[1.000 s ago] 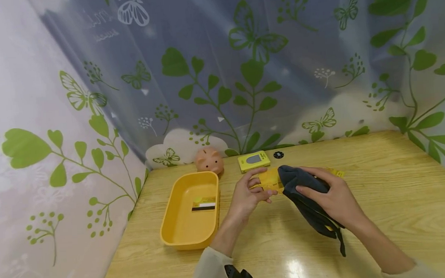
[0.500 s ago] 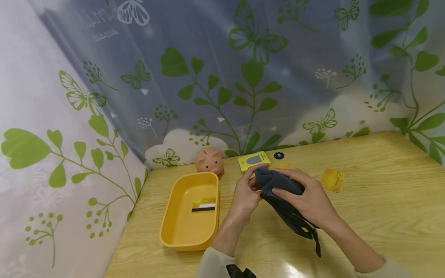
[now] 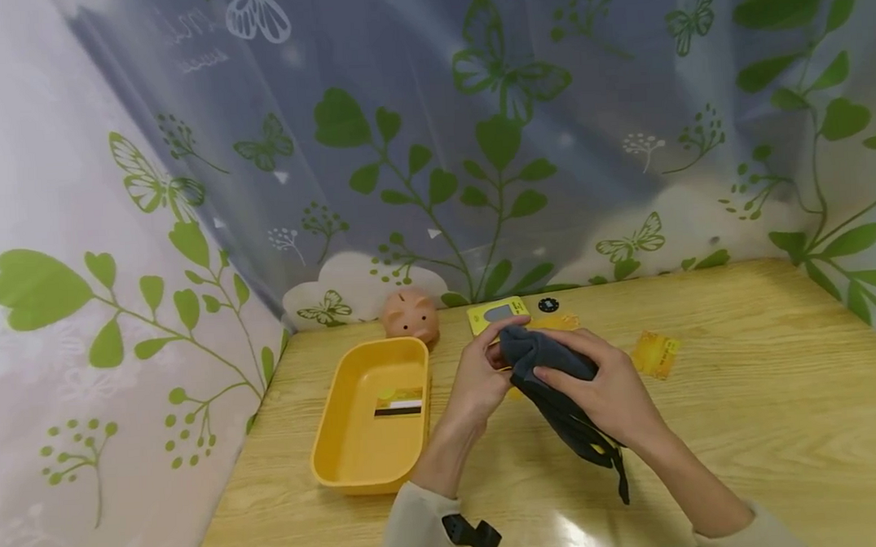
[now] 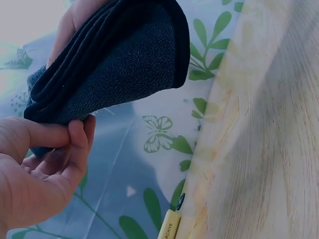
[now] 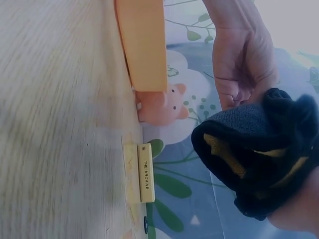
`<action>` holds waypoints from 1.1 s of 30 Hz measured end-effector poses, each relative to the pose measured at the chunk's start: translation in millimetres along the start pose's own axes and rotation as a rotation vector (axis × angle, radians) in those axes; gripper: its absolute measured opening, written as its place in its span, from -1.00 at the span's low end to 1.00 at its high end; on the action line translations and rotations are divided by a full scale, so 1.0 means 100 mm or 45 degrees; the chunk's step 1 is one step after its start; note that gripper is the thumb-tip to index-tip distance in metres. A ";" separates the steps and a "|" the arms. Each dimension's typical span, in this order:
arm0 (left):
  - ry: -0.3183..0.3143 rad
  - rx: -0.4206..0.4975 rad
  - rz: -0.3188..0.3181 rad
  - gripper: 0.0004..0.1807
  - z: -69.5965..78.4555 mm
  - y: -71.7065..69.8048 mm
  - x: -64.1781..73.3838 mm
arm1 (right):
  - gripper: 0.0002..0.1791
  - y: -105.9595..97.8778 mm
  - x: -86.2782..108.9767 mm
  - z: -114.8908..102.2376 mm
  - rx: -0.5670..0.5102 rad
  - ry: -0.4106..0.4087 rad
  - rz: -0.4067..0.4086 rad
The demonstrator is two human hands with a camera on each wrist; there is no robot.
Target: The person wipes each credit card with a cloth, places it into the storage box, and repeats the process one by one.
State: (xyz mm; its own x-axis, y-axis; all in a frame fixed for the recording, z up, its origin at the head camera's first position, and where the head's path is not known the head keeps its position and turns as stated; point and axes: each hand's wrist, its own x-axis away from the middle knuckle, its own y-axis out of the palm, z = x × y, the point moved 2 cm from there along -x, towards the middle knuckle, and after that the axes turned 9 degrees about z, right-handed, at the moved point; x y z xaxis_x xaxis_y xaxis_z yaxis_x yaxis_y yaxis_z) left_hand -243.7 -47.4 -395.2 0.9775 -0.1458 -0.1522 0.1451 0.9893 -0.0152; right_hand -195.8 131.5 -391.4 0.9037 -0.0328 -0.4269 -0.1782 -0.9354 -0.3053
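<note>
A folded dark blue cloth (image 3: 559, 362) with a black edge hangs above the table between my hands. Its yellow inner side shows in the folds in the right wrist view. My right hand (image 3: 613, 388) grips it from the right, thumb on top. At its left end my left hand (image 3: 479, 378) pinches the cloth's edge between thumb and fingers, as seen in the left wrist view. Whether anything lies inside the folds is hidden. A yellow card (image 3: 558, 323) lies on the table just behind the cloth. Another yellow card (image 3: 656, 354) lies to the right of my right hand.
A yellow plastic tray (image 3: 320, 442) stands left of my hands, with a card (image 3: 398, 403) in it. Along the back are a pink piggy bank (image 3: 410, 316), a flat yellow box (image 3: 494, 311) and a black round chip (image 3: 548, 304). A patterned curtain (image 3: 403, 144) borders the table.
The cloth and my right hand have moved left to meet my left hand, which now pinches the cloth's end. The card on the right has come into fuller view. The last half second shows little motion.
</note>
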 end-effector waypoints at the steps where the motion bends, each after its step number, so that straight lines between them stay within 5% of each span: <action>1: 0.002 -0.008 0.002 -0.27 0.01 0.00 0.00 | -0.51 0.00 0.00 -0.01 0.002 -0.008 0.004; 16: 0.048 0.048 -0.010 -0.25 0.01 -0.04 0.04 | -0.50 -0.13 -0.01 0.00 0.143 -0.090 0.110; 33: 0.022 0.086 0.001 -0.30 0.04 -0.13 0.01 | -0.47 -0.36 -0.09 0.05 0.193 -0.055 0.233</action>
State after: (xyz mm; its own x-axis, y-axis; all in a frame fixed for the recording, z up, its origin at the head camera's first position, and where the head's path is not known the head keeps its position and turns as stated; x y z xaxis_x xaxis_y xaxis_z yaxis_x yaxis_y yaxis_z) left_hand -244.3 -60.2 -390.8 0.9750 -0.1441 -0.1692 0.1547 0.9866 0.0513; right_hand -199.3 167.6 -380.8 0.8343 -0.1786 -0.5216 -0.3965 -0.8518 -0.3425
